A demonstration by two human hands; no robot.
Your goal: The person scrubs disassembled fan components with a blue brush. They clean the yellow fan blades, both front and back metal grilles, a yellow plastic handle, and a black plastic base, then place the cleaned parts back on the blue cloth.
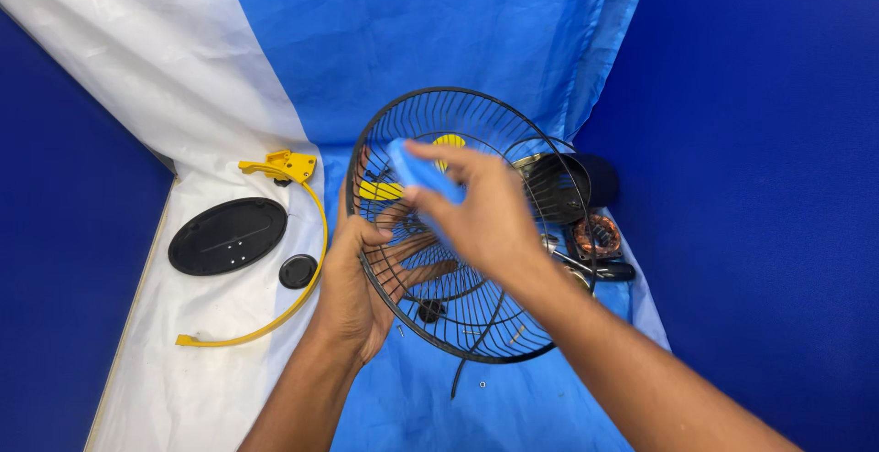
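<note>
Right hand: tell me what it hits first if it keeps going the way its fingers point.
Probably the wire fan guard: the right hand points left with a blue pad right at the wires; depth is unclear.

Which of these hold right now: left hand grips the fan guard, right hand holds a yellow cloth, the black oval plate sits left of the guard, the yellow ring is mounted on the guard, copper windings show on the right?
1. The left hand grips the black wire fan guard. True.
2. The right hand holds a yellow cloth. False: its fingers pinch a blue pad against the guard.
3. The black oval plate lies left of the guard. True.
4. The yellow ring is mounted on the guard. False: it lies apart on the white sheet.
5. Copper windings show on the right. True.
</note>
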